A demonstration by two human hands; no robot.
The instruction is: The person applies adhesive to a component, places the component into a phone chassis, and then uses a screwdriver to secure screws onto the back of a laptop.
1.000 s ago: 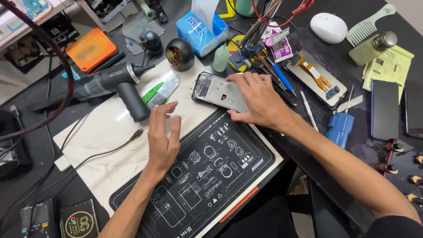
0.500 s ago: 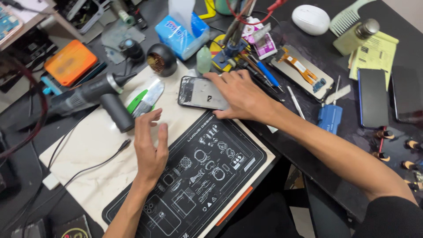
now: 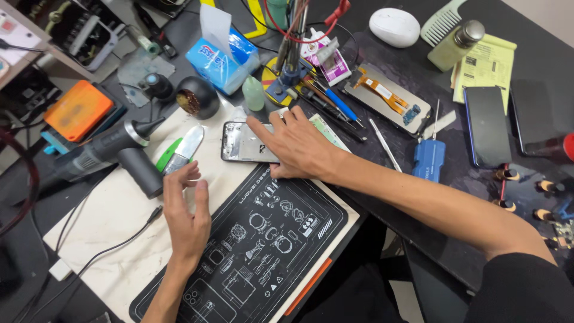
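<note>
My right hand (image 3: 297, 145) lies flat on an opened phone frame (image 3: 241, 142) that rests on the white marble board (image 3: 113, 221), fingers spread over its right half. My left hand (image 3: 186, 209) hovers at the left edge of the black printed work mat (image 3: 263, 245), fingers loosely curled and apart, holding nothing I can see. Just above its fingertips lies a green-handled flat scraper (image 3: 179, 152). A grey hot-air gun (image 3: 104, 157) lies to the left of the scraper.
A blue tissue pack (image 3: 224, 55), a small green bottle (image 3: 253, 94), a black round pot (image 3: 197, 97) and a tool stand (image 3: 291, 75) crowd the far side. A display panel with orange flex (image 3: 387, 98), a blue screwdriver handle (image 3: 429, 160) and a dark phone (image 3: 487, 125) lie at right.
My left hand has drawn back toward me and lifted slightly, fingers curling. My right hand stays on the phone frame. The camera view has shifted.
</note>
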